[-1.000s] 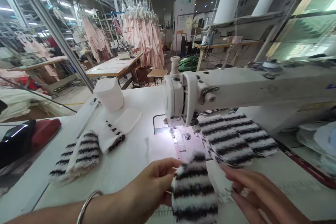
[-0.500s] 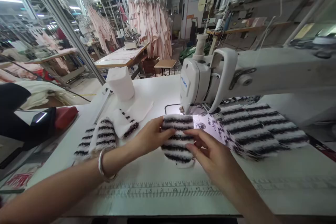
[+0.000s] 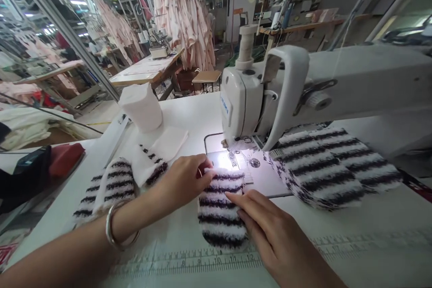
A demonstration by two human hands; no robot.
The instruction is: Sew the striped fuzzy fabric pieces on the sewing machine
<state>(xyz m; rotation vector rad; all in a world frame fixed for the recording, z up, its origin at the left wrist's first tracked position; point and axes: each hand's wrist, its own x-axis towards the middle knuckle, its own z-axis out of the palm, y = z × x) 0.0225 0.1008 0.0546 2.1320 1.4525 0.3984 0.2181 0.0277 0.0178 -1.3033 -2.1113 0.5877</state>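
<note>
A small black-and-white striped plush fabric piece (image 3: 222, 216) lies on the table in front of the sewing machine's needle area. My left hand (image 3: 189, 177) pinches its upper left corner between thumb and fingers; a silver bangle is on that wrist. At its right edge my right hand (image 3: 270, 225) has the index finger on top and another finger lower at the edge, closed on the cloth. The sewing machine (image 3: 249, 99) stands just beyond, its lamp lighting the bare needle plate (image 3: 229, 160). The fabric's upper edge sits slightly this side of the presser foot.
Striped plush pieces are stacked (image 3: 324, 166) to the right, under the machine arm. On the left lie more striped pieces (image 3: 118, 182), a white cloth (image 3: 170, 141) and a white block-shaped stack (image 3: 141, 107). A printed ruler (image 3: 189, 263) runs along the table's front.
The striped piece has come towards me, away from the needle, uncovering the lit plate. My left hand has shifted to its top corner. The camera view has moved a little.
</note>
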